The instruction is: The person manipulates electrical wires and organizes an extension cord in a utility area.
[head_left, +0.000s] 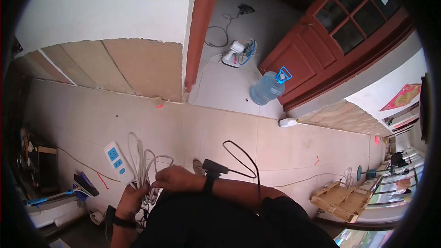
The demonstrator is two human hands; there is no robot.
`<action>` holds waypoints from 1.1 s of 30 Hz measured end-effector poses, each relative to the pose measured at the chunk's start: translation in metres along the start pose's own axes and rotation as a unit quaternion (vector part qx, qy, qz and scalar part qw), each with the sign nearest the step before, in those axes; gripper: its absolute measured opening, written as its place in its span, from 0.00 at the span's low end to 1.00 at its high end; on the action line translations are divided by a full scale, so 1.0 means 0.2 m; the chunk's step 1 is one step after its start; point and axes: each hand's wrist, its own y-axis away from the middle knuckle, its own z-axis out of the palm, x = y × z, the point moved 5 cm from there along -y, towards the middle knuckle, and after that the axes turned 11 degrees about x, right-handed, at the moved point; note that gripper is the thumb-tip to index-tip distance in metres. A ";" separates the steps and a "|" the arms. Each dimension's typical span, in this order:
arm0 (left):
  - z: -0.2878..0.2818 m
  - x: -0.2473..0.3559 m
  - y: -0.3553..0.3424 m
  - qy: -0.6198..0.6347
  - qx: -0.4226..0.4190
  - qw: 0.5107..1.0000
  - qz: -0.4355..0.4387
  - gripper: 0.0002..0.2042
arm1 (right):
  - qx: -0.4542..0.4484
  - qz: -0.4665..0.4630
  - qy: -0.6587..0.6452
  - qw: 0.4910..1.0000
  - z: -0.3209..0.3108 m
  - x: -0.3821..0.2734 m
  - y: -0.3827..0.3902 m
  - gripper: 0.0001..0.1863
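Cord gathered in loops, no fastening visible

Nearest: left hand (132, 198), grip closed around the gathered cord (145, 170); white power strip (119, 163) juts out just above it, blue socket faces up. Right hand (174, 177) is just beside the bundle, fingers curled toward it; cannot tell whether its grip pinches a strand. Done, by appearance: several long loops collected together. Remaining, in my judgement: loops look uneven, some splay outward, and no tie or wrap shows, so coiling reads as part-way. Lower end of bundle partly hidden. Farther: tiled floor (197, 133), wooden crate (342, 200) off to the right. Farther still: blue water bottle (266, 89) near the red door (294, 59), then a small fan (236, 48)
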 end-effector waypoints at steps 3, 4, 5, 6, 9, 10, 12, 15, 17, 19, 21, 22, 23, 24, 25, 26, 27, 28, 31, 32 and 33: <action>-0.02 0.03 0.07 -0.008 -0.006 0.999 0.040 0.12 | -0.039 0.002 -0.031 0.999 0.02 -0.05 -0.02 0.21; -0.04 0.03 0.09 -0.007 -0.005 0.999 0.041 0.12 | -0.050 -0.004 -0.049 0.998 0.03 -0.06 -0.02 0.20; -0.09 0.05 0.12 0.029 0.008 0.999 0.031 0.11 | -0.063 0.009 -0.042 0.997 0.03 -0.06 -0.02 0.20; -0.15 0.04 0.14 0.065 0.022 0.997 0.020 0.11 | -0.063 0.009 -0.042 0.997 0.03 -0.05 -0.02 0.20; -0.51 -0.04 0.17 0.131 0.118 0.976 0.124 0.16 | -0.048 -0.019 0.032 0.998 0.00 0.03 -0.02 0.18; -0.57 0.03 0.19 0.117 0.135 0.974 0.140 0.17 | -0.027 -0.041 0.044 0.998 -0.03 0.05 -0.03 0.17; -0.75 0.03 0.25 0.181 0.185 0.936 0.239 0.19 | -0.013 -0.069 0.054 0.996 -0.04 0.03 -0.05 0.16; -0.97 0.01 0.32 0.259 0.199 0.898 0.296 0.18 | -0.010 -0.099 0.079 0.992 -0.06 0.01 -0.12 0.15; -1.07 0.03 0.37 0.297 0.184 0.874 0.339 0.16 | 0.005 -0.089 0.091 0.992 -0.08 0.07 -0.14 0.15; -1.23 -0.01 0.39 0.334 0.235 0.856 0.317 0.17 | -0.001 -0.043 0.122 0.992 -0.11 0.18 -0.16 0.14; -1.27 0.00 0.40 0.334 0.259 0.849 0.318 0.17 | 0.001 -0.036 0.115 0.993 -0.10 0.24 -0.14 0.14; -1.28 0.01 0.41 0.342 0.258 0.841 0.330 0.15 | 0.004 -0.027 0.108 0.994 -0.09 0.26 -0.13 0.14; -1.28 0.03 0.44 0.350 0.261 0.832 0.343 0.13 | -0.009 -0.026 0.099 0.995 -0.06 0.25 -0.14 0.13; -1.29 0.03 0.46 0.350 0.265 0.830 0.344 0.13 | -0.013 -0.027 0.097 0.995 -0.02 0.23 -0.14 0.13; -1.31 0.03 0.47 0.366 0.272 0.821 0.343 0.10 | -0.024 -0.020 0.076 0.997 0.03 0.21 -0.14 0.13; -1.32 0.04 0.47 0.381 0.275 0.814 0.343 0.08 | -0.031 -0.012 0.055 0.998 0.09 0.20 -0.14 0.13; -1.33 0.05 0.46 0.395 0.270 0.809 0.341 0.08 | -0.026 -0.007 0.037 0.999 0.12 0.18 -0.14 0.11; -1.34 0.06 0.46 0.395 0.269 0.810 0.340 0.08 | -0.050 0.031 -0.005 0.998 0.16 0.18 -0.15 0.15; -1.30 0.11 0.47 0.388 0.304 0.805 0.331 0.09 | -0.046 0.022 -0.048 0.998 0.17 0.01 -0.19 0.16; -1.27 0.12 0.48 0.351 0.317 0.816 0.332 0.10 | -0.067 0.040 -0.152 0.985 0.17 -0.06 -0.23 0.16; -1.26 0.11 0.44 0.316 0.323 0.829 0.329 0.12 | -0.082 0.062 -0.250 0.963 0.17 -0.12 -0.25 0.16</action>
